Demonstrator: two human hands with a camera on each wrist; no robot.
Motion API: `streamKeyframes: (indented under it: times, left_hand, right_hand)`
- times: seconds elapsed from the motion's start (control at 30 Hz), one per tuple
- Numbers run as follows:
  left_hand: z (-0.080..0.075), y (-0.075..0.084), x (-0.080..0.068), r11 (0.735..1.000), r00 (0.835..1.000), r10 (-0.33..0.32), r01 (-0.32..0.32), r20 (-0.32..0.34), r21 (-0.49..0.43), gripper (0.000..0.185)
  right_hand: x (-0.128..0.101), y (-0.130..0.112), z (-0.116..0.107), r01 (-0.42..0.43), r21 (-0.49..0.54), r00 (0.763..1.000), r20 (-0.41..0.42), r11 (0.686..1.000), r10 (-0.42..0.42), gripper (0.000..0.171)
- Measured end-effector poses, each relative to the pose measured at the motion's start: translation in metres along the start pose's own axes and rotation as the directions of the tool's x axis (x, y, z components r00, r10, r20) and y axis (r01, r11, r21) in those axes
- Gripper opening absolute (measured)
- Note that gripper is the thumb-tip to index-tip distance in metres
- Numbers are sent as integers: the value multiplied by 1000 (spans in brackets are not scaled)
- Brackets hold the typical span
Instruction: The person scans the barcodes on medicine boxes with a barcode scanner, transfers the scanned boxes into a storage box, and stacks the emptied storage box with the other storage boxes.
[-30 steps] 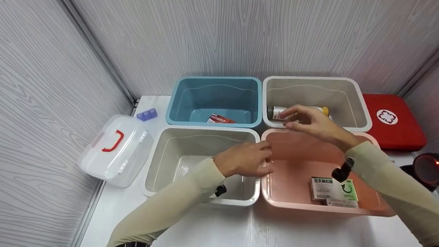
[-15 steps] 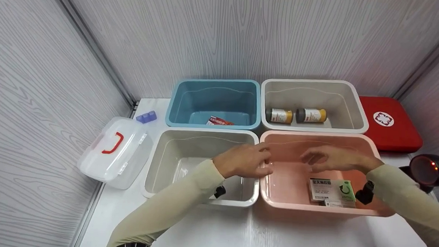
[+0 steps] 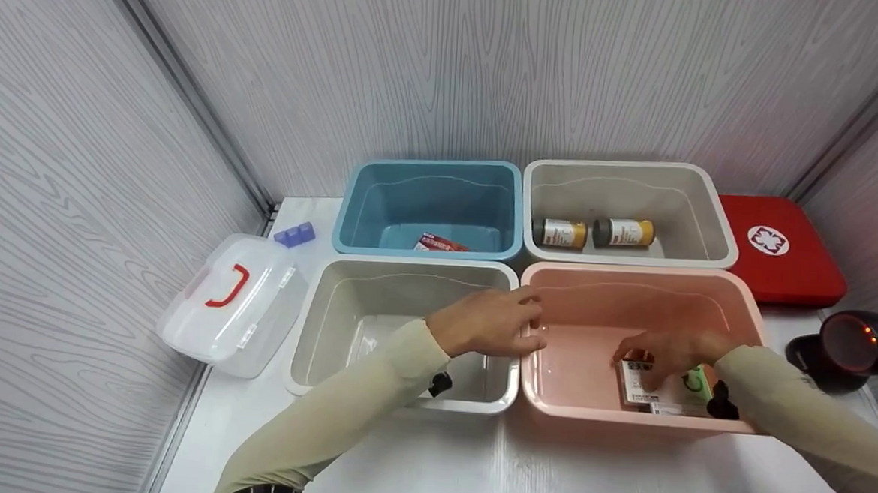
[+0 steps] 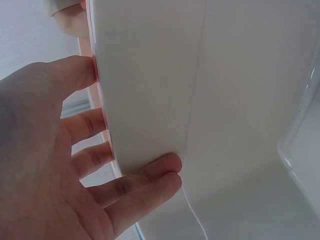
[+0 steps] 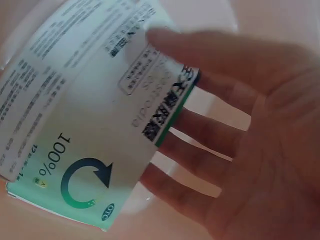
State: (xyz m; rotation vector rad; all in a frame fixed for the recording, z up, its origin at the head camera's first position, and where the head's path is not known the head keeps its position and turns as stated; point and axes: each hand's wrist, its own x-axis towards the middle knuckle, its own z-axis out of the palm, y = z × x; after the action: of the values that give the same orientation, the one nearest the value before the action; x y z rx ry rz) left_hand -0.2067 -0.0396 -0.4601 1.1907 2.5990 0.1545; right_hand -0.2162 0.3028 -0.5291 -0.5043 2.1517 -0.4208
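My right hand (image 3: 670, 352) reaches into the pink bin (image 3: 640, 421), over a white-and-green medicine box (image 3: 636, 388). In the right wrist view the thumb lies across the printed face of the medicine box (image 5: 100, 105), and the fingers (image 5: 200, 127) pass behind its edge. A second white box (image 5: 35, 75) lies against it. My left hand (image 3: 488, 322) rests at the adjoining rims of the pink bin and the front grey bin (image 3: 401, 404). Its fingers (image 4: 137, 192) are loosely bent and hold nothing; two lie over the grey inner wall.
Behind stand a blue bin (image 3: 432, 169) with a red packet (image 3: 439, 243) and a back grey bin (image 3: 631, 170) with two bottles (image 3: 624, 232). A clear case (image 3: 211, 302) and purple pill box (image 3: 294, 234) stand left; a red first-aid case (image 3: 791, 269) and black scanner (image 3: 855, 343) stand right.
My right hand has moved from above the back grey bin down into the pink bin, onto the medicine box. Both bottles now show uncovered. My left hand has stayed in place.
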Motion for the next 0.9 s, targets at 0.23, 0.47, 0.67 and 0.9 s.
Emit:
streamKeyframes:
  times: [0.23,0.47,0.67,0.9]
  left_hand:
    - [1,0,0,1000,1000,1,-1,-4,-20,43]
    - [1,0,0,1000,1000,4,-4,-13,-2,42]
    - [2,-1,0,1000,1000,9,-9,-16,2,39]
    - [1,-2,-1,1000,1000,6,-7,-9,-27,41]
  right_hand:
    - [-1,-1,-5,0,-94,992,-126,996,-12,41]
    - [-19,-4,-24,157,-35,948,-273,987,-160,44]
    - [-48,-14,-35,281,32,859,-455,959,-236,40]
    - [-71,-22,-38,327,49,767,-597,944,-235,43]
